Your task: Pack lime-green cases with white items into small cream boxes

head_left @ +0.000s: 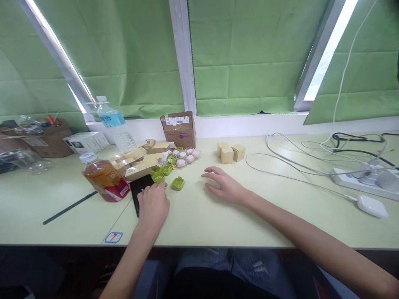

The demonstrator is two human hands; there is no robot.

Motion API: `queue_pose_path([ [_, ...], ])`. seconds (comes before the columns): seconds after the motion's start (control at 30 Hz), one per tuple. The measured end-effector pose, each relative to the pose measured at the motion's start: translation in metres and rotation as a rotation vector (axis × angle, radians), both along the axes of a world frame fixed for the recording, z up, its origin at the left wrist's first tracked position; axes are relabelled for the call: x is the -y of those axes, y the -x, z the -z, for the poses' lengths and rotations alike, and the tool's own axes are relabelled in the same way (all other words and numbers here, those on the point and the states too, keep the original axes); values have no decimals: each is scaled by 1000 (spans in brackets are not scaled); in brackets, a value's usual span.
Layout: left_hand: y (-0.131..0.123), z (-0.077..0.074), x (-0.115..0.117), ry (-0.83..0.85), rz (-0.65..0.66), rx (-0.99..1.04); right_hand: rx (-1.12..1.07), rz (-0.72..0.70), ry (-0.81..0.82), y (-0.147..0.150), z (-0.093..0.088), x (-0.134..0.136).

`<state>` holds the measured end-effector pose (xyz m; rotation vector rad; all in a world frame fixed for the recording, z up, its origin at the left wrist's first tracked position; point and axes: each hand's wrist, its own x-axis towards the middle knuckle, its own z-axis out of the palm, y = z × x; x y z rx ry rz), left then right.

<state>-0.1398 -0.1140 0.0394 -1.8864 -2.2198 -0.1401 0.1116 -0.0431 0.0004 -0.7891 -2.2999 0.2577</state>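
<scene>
My left hand (153, 205) rests at the right edge of a flat black device (141, 185), its fingers curled down. Whatever may be under those fingers is hidden. Just beyond its fingertips sit small green plastic cups (158, 177), and one green cup (178, 183) stands apart to the right. Over the table's middle, my right hand (225, 187) is open, fingers spread and holding nothing. Three small tan cardboard boxes (227, 155) stand together beyond it. Between the hands, farther back, lies a clear tray of whitish round pieces (189, 158).
Opened tan cartons (140, 162) lie left of centre, before a brown box (179, 129). A drink bottle (106, 178) leans at left; a water bottle (115, 126) is behind it. A black stick (70, 207) lies left. Cables, a charger (372, 206) and a power strip (346, 177) occupy the right.
</scene>
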Motion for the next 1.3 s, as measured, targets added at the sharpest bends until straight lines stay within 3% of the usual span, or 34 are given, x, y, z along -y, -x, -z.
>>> queue_pose_path([
  [0.13,8,1,0,-51,-18,-25,126,12,-9,40,-5,6],
  [0.27,11,3,-4,-80,-26,-67,226,27,-131,79,-4,7],
  [0.37,9,4,-8,-70,-27,-110,234,22,-75,91,0,5],
  [0.47,3,1,-11,-39,-46,-111,227,44,-57,77,2,4],
  [0.6,-9,-11,-21,43,-91,-23,208,73,-153,23,5,6],
  [0.7,-24,-19,-31,115,-119,75,83,107,-33,-22,9,5],
  [0.8,-40,-19,-35,113,-132,128,-9,111,68,-49,9,3],
  [1.0,-58,-11,-31,64,17,133,-27,-8,94,-35,-5,15],
  [1.13,-56,-5,-35,58,110,117,-17,-72,81,-21,-8,26],
  [1.3,-49,10,-32,-35,240,137,-38,-50,74,-23,-4,24],
])
